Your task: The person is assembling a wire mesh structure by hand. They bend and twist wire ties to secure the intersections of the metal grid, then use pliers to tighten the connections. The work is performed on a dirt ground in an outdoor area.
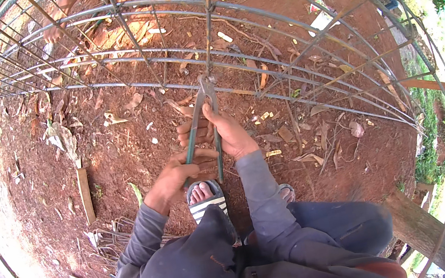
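Note:
A pair of long-handled pincers with green grips points away from me, its jaws at a joint of the steel rebar cage. My left hand is closed around the lower part of the left handle, its fingers reaching toward the other handle. Around the right handle, higher up, my right hand is closed with its thumb along the metal. Its fingers pass behind the tool toward the left handle. Whether tie wire sits in the jaws is too small to tell.
The cage's long bars curve across in front of me. Beyond it, at far left, another person's hand touches the bars. A wooden stick and a bundle of thin wire rods lie at my left. A log is at my right.

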### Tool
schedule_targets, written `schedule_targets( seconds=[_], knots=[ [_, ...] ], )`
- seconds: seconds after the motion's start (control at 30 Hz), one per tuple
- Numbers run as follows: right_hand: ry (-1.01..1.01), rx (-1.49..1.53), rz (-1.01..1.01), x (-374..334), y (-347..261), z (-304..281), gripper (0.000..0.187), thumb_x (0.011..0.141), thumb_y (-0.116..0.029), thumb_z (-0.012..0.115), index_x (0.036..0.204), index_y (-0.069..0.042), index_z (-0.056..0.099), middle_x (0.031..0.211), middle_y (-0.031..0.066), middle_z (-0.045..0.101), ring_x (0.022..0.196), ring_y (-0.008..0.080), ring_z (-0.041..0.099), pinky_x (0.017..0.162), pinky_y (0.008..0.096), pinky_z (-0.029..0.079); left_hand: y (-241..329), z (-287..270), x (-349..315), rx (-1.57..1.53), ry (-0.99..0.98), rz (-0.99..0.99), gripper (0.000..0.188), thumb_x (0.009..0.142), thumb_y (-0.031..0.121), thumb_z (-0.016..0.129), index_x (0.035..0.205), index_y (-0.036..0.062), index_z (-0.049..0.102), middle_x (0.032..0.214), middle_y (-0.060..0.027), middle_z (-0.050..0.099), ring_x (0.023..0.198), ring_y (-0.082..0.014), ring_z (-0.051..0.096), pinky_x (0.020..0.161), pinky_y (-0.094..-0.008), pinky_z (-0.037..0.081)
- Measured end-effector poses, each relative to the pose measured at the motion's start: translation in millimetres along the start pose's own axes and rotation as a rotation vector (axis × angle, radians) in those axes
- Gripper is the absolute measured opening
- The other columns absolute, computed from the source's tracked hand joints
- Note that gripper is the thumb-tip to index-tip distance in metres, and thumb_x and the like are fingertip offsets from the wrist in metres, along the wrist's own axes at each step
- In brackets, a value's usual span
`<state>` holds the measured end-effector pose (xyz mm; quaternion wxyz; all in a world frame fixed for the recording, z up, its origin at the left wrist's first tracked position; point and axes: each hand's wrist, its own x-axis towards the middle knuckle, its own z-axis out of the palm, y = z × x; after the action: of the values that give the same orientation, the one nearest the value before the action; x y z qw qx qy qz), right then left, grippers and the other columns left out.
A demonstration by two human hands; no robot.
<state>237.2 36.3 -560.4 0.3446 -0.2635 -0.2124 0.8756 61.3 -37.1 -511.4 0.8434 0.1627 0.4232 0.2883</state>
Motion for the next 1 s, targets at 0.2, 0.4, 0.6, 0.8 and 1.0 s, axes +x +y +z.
schedule_targets(
  seconds=[0.2,0.4,0.6,0.8,1.0],
  knots=[
    [-0.053,0.098,-0.054,4.6,-13.1,5.5,0.055,0.102,-0.033,0.053,0.143,0.001,0.043,0.129,0.0258,0.059,0.118,0.0356,0.062,0.093,0.0468,0.058,15.0,-4.4,5.4,-0.078,-0.108,-0.026,0.077,0.068,-0.008,0.044,0.145,-0.0032,0.040,0.135,-0.0195,0.054,0.127,-0.0331,0.053,0.105,-0.0498,0.047],
    [-0.029,0.071,-0.017,2.2,-14.3,11.2,0.050,0.103,-0.032,0.051,0.141,-0.001,0.045,0.129,0.0257,0.059,0.118,0.0357,0.062,0.091,0.0468,0.059,14.8,0.7,3.9,-0.022,-0.075,-0.001,0.078,0.063,-0.007,0.043,0.141,-0.0026,0.043,0.125,-0.0191,0.057,0.117,-0.0328,0.058,0.100,-0.0489,0.051],
    [0.015,-0.005,-0.046,2.3,-14.2,18.5,0.051,0.102,-0.035,0.052,0.140,-0.002,0.047,0.122,0.0223,0.064,0.111,0.0313,0.066,0.090,0.0431,0.060,12.7,0.1,3.4,0.023,-0.028,0.046,0.074,0.061,-0.007,0.042,0.135,-0.0014,0.044,0.119,-0.0175,0.057,0.106,-0.0300,0.061,0.089,-0.0460,0.057],
    [0.084,-0.108,0.002,4.4,-12.3,19.2,0.053,0.101,-0.043,0.055,0.138,-0.005,0.052,0.108,0.0155,0.068,0.100,0.0253,0.068,0.083,0.0369,0.058,6.1,6.5,5.7,-0.134,-0.013,0.079,0.055,0.074,-0.006,0.045,0.128,-0.0007,0.044,0.110,-0.0186,0.058,0.089,-0.0257,0.062,0.070,-0.0392,0.056],
    [0.111,-0.237,-0.070,3.1,-17.5,21.5,0.053,0.100,-0.046,0.054,0.135,-0.006,0.054,0.105,0.0148,0.068,0.101,0.0249,0.068,0.084,0.0372,0.057,11.3,9.1,14.7,-0.094,-0.055,-0.114,0.030,0.097,0.025,0.061,0.112,0.0007,0.054,0.072,-0.0100,0.058,0.057,-0.0197,0.056,0.053,-0.0308,0.047]
  ],
)
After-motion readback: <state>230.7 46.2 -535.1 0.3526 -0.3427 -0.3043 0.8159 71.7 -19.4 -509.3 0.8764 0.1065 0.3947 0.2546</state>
